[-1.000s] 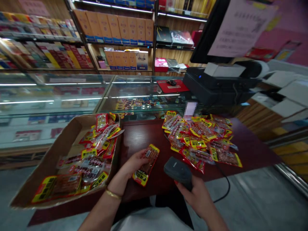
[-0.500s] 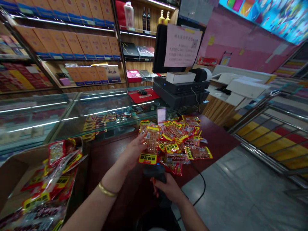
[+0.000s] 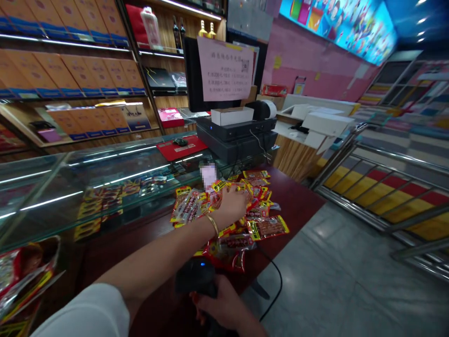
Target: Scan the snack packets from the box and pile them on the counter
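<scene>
My left hand (image 3: 234, 203) reaches into a heap of snack packets on the dark red counter. Its fingertips are lost among the wrappers, so whether they grip one I cannot tell. My right hand (image 3: 222, 304) is wrapped round the handle of a black barcode scanner (image 3: 196, 275), which shows a blue light on top. Clear packets with red and yellow labels make up the heap, among them a packet of brown sticks (image 3: 268, 228) at its right and a packet (image 3: 188, 206) at its left end.
At the lower left stands a box of more packets (image 3: 21, 276). A glass display case (image 3: 115, 173) runs behind the counter, with a monitor (image 3: 194, 75) and a black cash drawer (image 3: 231, 142) beyond. The scanner's cable (image 3: 277, 281) hangs at right, near a metal railing (image 3: 351, 196).
My left hand has moved from the packet of sticks at the heap's left onto its middle. The scanner has shifted slightly left and down in view. The camera has turned right.
</scene>
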### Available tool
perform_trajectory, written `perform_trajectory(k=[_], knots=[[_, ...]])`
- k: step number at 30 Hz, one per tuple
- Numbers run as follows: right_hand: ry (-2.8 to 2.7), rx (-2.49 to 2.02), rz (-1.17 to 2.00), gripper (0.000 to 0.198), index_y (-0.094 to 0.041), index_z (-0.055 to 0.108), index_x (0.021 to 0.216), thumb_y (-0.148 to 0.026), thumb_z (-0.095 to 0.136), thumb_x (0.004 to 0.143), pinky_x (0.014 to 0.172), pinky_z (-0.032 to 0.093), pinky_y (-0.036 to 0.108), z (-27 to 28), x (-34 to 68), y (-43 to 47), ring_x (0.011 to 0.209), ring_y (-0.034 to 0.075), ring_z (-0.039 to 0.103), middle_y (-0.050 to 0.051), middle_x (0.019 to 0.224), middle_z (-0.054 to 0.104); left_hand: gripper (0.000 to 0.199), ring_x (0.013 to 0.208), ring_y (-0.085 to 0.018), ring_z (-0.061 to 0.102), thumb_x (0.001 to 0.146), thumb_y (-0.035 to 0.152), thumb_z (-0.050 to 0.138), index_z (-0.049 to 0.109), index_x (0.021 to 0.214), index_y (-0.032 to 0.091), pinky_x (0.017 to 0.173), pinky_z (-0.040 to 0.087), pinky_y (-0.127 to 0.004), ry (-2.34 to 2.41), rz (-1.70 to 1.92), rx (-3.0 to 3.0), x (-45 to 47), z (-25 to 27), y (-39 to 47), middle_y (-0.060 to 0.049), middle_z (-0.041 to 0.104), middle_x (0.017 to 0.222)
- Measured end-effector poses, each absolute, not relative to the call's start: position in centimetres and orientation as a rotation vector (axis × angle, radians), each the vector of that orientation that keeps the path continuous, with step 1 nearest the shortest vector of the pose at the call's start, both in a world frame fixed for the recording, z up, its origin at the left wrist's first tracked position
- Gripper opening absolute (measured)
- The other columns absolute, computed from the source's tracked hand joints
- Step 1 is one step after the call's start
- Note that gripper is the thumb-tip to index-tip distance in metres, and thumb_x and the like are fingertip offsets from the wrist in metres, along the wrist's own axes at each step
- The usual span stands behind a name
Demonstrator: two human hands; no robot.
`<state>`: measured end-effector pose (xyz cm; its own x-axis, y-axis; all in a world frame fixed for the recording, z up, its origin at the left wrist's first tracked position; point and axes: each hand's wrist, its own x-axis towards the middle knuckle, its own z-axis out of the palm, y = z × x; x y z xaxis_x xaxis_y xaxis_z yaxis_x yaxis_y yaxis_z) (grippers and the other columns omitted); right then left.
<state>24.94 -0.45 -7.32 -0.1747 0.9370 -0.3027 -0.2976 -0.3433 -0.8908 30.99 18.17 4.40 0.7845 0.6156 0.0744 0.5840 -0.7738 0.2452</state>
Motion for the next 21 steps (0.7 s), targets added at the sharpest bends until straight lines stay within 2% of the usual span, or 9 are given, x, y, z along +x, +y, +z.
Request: perform_trajectory(k=[1, 3, 4, 6, 11, 14, 17, 21], knots=[[-0.852, -1.130, 1.686, 0.037, -0.015, 0.068, 0.085, -0.046, 0.080, 0.070, 0.047, 0.044, 0.022, -7.4, 24.9, -0.5, 0.045, 0.009, 0.053, -0.004, 0.056, 0.062, 0.047, 0.139, -0.039, 0.042, 0.093, 0.041, 0.054, 0.061, 0.138, 0.027, 0.115, 0.024, -0.069, 0.946, 0.160, 2.810, 31.3, 3.9, 18.4, -0.009, 0.065, 0.140], [-0.821, -1.140, 1.697, 0.038, -0.015, 0.068, 0.086, -0.047, 0.080, 0.069, 0.047, 0.042, 0.021, -7.3, 24.9, -0.6, 0.045, 0.008, 0.052, -0.005, 0.057, 0.062, 0.074, 0.148, -0.045, 0.024, 0.086, 0.064, 0.057, 0.045, 0.151, 0.032, 0.115, 0.013, -0.076, 0.920, 0.031, 2.838, 31.5, 3.1, 19.0, -0.006, 0.052, 0.155], [-0.811, -1.142, 1.707, 0.037, -0.015, 0.068, 0.085, -0.046, 0.080, 0.068, 0.047, 0.042, 0.021, -7.2, 25.0, -0.6, 0.045, 0.008, 0.052, -0.005, 0.058, 0.062, 0.086, 0.150, -0.047, 0.018, 0.081, 0.071, 0.058, 0.037, 0.156, 0.033, 0.114, 0.010, -0.078, 0.918, -0.027, 2.830, 31.5, 2.7, 19.2, -0.005, 0.045, 0.160], [-0.804, -1.141, 1.736, 0.034, -0.015, 0.069, 0.083, -0.042, 0.080, 0.066, 0.046, 0.041, 0.020, -7.0, 25.1, -0.6, 0.045, 0.008, 0.052, -0.004, 0.057, 0.062, 0.097, 0.151, -0.048, 0.013, 0.078, 0.075, 0.056, 0.028, 0.160, 0.032, 0.112, 0.008, -0.081, 0.938, -0.086, 2.810, 31.8, 2.2, 19.5, -0.007, 0.036, 0.165], [-0.757, -1.217, 1.790, 0.026, -0.017, 0.069, 0.083, -0.030, 0.078, 0.063, 0.046, 0.040, 0.020, -6.3, 25.1, -0.5, 0.047, 0.008, 0.052, -0.006, 0.055, 0.062, 0.092, 0.153, -0.048, 0.012, 0.083, 0.074, 0.047, 0.025, 0.162, 0.031, 0.111, 0.009, -0.083, 1.065, -0.037, 2.756, 34.6, 1.0, 19.3, -0.008, 0.031, 0.167], [-0.711, -1.361, 1.761, 0.036, -0.017, 0.067, 0.093, -0.028, 0.079, 0.061, 0.047, 0.039, 0.021, -6.7, 24.8, -0.8, 0.049, 0.011, 0.056, -0.007, 0.055, 0.063, 0.090, 0.153, -0.048, 0.007, 0.084, 0.073, 0.043, 0.025, 0.162, 0.030, 0.109, 0.008, -0.086, 1.140, -0.006, 2.717, 37.0, 0.1, 19.4, -0.008, 0.028, 0.168], [-0.639, -1.473, 1.718, 0.051, -0.017, 0.062, 0.101, -0.033, 0.084, 0.058, 0.048, 0.040, 0.022, -7.9, 24.5, -1.3, 0.052, 0.014, 0.061, -0.006, 0.056, 0.065, 0.091, 0.153, -0.049, 0.007, 0.083, 0.071, 0.045, 0.026, 0.162, 0.029, 0.109, 0.006, -0.086, 1.173, -0.011, 2.684, 38.9, -0.5, 19.4, -0.009, 0.028, 0.168], [-0.616, -1.362, 1.694, 0.062, -0.017, 0.059, 0.104, -0.046, 0.088, 0.058, 0.052, 0.043, 0.024, -9.1, 24.5, -2.0, 0.057, 0.017, 0.067, -0.003, 0.063, 0.070, 0.080, 0.151, -0.046, 0.016, 0.088, 0.060, 0.044, 0.030, 0.160, 0.027, 0.112, 0.009, -0.081, 1.104, 0.072, 2.704, 40.7, -0.8, 18.8, -0.011, 0.034, 0.165]])
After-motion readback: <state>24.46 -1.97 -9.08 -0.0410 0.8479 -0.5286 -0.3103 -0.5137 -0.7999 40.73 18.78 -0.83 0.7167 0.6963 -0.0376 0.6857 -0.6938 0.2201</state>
